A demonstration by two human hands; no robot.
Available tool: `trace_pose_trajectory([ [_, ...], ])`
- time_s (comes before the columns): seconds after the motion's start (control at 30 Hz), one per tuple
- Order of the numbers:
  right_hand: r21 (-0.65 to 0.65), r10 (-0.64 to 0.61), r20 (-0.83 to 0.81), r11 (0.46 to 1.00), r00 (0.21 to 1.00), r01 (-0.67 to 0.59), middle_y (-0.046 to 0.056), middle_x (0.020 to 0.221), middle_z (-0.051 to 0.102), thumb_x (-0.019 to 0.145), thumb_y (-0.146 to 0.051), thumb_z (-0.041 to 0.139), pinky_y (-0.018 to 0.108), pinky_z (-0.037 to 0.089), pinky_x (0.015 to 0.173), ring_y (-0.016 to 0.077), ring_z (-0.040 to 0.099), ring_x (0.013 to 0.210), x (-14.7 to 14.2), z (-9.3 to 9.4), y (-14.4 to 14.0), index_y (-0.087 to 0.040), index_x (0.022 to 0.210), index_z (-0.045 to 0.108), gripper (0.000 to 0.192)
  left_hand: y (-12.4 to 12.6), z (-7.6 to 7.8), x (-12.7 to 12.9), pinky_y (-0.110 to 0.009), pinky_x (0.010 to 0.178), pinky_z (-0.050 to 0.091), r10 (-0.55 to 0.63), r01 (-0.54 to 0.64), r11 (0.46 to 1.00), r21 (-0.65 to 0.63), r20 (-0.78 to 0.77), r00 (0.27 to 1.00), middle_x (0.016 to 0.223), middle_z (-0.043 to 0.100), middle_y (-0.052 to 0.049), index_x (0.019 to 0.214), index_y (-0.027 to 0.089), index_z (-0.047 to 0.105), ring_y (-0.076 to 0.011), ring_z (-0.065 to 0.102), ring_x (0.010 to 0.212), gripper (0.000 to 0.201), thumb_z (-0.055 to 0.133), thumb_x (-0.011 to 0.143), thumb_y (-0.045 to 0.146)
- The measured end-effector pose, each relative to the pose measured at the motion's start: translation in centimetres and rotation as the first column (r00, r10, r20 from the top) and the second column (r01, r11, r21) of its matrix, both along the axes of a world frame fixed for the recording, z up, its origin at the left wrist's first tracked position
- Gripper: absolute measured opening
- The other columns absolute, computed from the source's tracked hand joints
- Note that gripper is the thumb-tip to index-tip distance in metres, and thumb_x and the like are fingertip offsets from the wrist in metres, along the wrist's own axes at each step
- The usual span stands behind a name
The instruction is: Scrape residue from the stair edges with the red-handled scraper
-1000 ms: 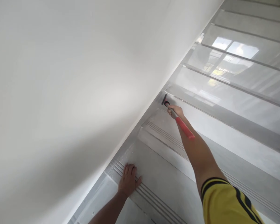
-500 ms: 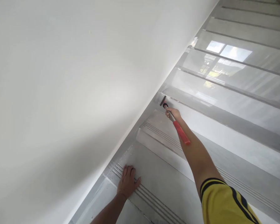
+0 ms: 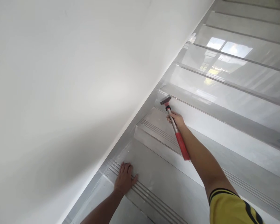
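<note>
My right hand (image 3: 176,119) is closed round the metal shaft of a long-handled scraper (image 3: 182,146) with a red grip. The scraper's dark, wide head (image 3: 165,100) is at the riser near the wall, just under the edge of a step; whether the blade touches the surface I cannot tell. The red grip hangs down along my forearm. Lower down, my left hand (image 3: 124,177) lies flat on a stair tread (image 3: 154,168), fingers stretched over its grooved lines, with nothing in it.
A plain white wall (image 3: 72,77) rises on the left, with a grey skirting (image 3: 140,115) along its foot. Glossy grey steps (image 3: 224,87) climb to the upper right, reflecting a window. Small white specks (image 3: 107,171) lie on the tread near my left hand.
The scraper has turned, so its head now shows broad side, and its handle hangs steeper. My right hand has shifted slightly right and down. My left hand stays on the tread.
</note>
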State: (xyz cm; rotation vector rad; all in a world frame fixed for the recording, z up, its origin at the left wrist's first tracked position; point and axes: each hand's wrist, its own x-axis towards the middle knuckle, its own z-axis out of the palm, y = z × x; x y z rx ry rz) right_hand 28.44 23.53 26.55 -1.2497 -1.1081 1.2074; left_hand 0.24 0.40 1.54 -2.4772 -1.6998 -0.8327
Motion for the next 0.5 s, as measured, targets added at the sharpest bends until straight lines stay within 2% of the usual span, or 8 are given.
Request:
trace_pose_trajectory([
  [0.13, -0.028, -0.127, -0.104, 0.992, 0.986, 0.125, -0.005, 0.048, 0.049, 0.076, -0.025, 0.055, 0.018, 0.033, 0.031, 0.0091, 0.045, 0.035, -0.8, -2.7, 0.1, -0.02, 0.082, 0.046, 0.012, 0.0, -0.1, -0.1, -0.05, 0.101, 0.037, 0.005, -0.005, 1.0, 0.001, -0.013, 1.0, 0.103, 0.056, -0.009, 0.102, 0.016, 0.057, -0.0266, 0.05, 0.104, 0.037, 0.052, 0.08, 0.045],
  [0.23, -0.026, -0.172, -0.168, 0.985, 0.971, 0.17, -0.007, 0.043, 0.042, 0.077, -0.033, 0.058, 0.018, 0.031, 0.03, 0.0082, 0.041, 0.032, -2.3, -3.9, 1.6, -0.02, 0.075, 0.043, 0.02, -0.1, -0.1, -0.1, -0.05, 0.1, 0.038, 0.009, -0.008, 1.0, 0.006, -0.035, 0.999, 0.104, 0.056, -0.009, 0.102, 0.015, 0.057, -0.0275, 0.049, 0.106, 0.037, 0.052, 0.079, 0.045],
  [0.37, -0.066, -0.23, -0.228, 0.973, 0.946, 0.22, -0.005, 0.042, 0.043, 0.081, -0.05, 0.05, 0.02, 0.031, 0.028, 0.0089, 0.041, 0.031, -4.2, -3.8, 3.5, -0.02, 0.068, 0.043, 0.034, -0.2, -0.3, -0.2, -0.05, 0.099, 0.039, 0.008, -0.007, 1.0, 0.012, -0.054, 0.999, 0.103, 0.056, -0.009, 0.104, 0.015, 0.056, -0.0272, 0.05, 0.105, 0.038, 0.052, 0.08, 0.044],
  [0.5, -0.047, -0.233, -0.231, 0.972, 0.945, 0.229, -0.005, 0.041, 0.042, 0.081, -0.052, 0.049, 0.021, 0.029, 0.027, 0.0089, 0.039, 0.029, -5.3, -3.3, 4.8, -0.02, 0.065, 0.042, 0.037, -0.3, -0.3, -0.3, -0.05, 0.098, 0.04, 0.01, -0.01, 1.0, 0.003, -0.047, 0.999, 0.105, 0.056, -0.009, 0.103, 0.016, 0.056, -0.0284, 0.049, 0.107, 0.037, 0.054, 0.078, 0.043],
])
